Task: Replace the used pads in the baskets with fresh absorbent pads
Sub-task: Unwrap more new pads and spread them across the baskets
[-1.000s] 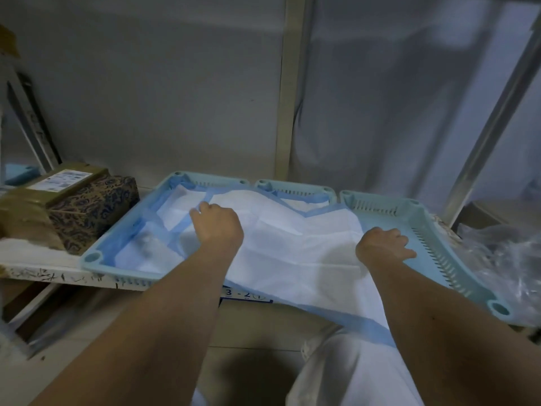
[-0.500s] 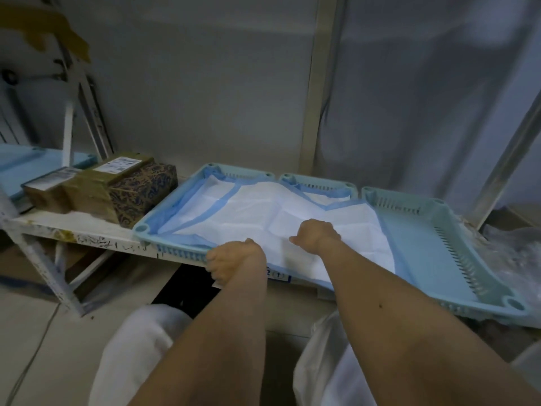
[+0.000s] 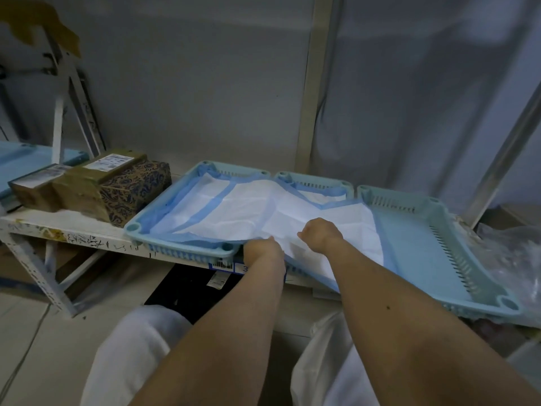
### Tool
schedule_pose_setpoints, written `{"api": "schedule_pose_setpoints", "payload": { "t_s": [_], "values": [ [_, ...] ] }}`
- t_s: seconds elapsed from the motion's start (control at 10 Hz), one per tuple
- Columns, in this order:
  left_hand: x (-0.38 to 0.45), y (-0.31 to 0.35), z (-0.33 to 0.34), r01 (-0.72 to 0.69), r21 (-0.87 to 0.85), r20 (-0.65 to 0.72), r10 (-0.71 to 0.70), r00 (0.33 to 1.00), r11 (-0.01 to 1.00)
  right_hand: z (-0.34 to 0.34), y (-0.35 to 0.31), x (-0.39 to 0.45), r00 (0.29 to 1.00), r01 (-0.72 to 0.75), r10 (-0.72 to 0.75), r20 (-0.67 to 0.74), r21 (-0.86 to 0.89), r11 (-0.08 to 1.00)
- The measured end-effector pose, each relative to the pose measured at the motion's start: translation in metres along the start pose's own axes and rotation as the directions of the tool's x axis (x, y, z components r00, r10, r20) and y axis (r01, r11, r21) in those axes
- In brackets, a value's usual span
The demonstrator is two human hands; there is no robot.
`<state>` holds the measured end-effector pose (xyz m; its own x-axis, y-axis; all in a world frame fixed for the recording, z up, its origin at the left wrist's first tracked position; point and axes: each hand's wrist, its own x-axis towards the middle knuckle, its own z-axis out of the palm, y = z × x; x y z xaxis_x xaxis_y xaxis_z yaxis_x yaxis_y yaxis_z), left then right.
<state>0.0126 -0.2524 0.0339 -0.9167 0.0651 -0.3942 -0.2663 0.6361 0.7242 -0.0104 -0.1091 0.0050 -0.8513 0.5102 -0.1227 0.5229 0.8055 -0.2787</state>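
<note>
Shift: both hands drawing closer together at the pad's near edge, leaving the wider spread
Left hand (image 3: 263, 249): closing on pad (image 3: 257, 212) edge
Right hand (image 3: 320, 234): fisting, bunching pad
Pad: draping across left basket (image 3: 137, 230), spilling over front
Technique: tugging evenly, tucking corners inside rim, flattening folds

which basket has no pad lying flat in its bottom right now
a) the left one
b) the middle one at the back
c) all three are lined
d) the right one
d: the right basket shows a bare blue floor, with the loose pad only draped over its left edge, while the left basket and the middle basket each show a white pad inside.
</note>
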Motion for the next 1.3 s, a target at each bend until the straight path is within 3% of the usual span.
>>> {"api": "schedule_pose_setpoints", "payload": {
  "t_s": [0.1,0.3,0.4,0.7,0.8,1.1,1.3],
  "values": [
    [0.017,0.003,0.005,-0.042,-0.488,-0.215,-0.074,0.974,0.872,-0.005,0.005,0.018,0.999,-0.016,0.017,-0.037,0.011,1.0],
    [0.044,0.038,0.022,-0.063,-0.317,-0.32,-0.045,0.946,0.946,-0.01,0.009,0.076,0.997,-0.039,0.032,-0.075,-0.095,0.995],
    [0.069,0.05,0.031,-0.054,-0.265,-0.273,-0.022,0.962,0.963,-0.014,0.011,0.11,0.992,-0.069,0.061,-0.106,-0.081,0.994],
    [0.145,0.067,0.068,0.002,-0.23,-0.291,-0.07,0.954,0.973,-0.002,0.0,0.224,0.986,-0.116,0.112,-0.126,-0.023,0.993],
    [0.161,0.077,0.08,0.009,-0.193,-0.283,-0.064,0.957,0.981,0.009,-0.003,0.252,0.989,-0.121,0.115,-0.089,-0.063,0.991],
    [0.196,0.072,0.104,0.032,-0.096,-0.279,-0.057,0.958,0.995,0.002,0.009,0.312,0.985,-0.088,0.065,-0.159,-0.147,0.985],
    [0.207,0.062,0.115,0.026,-0.125,-0.321,-0.065,0.945,0.992,-0.005,0.01,0.32,0.993,-0.093,0.074,-0.095,-0.214,0.972]
  ]
}}
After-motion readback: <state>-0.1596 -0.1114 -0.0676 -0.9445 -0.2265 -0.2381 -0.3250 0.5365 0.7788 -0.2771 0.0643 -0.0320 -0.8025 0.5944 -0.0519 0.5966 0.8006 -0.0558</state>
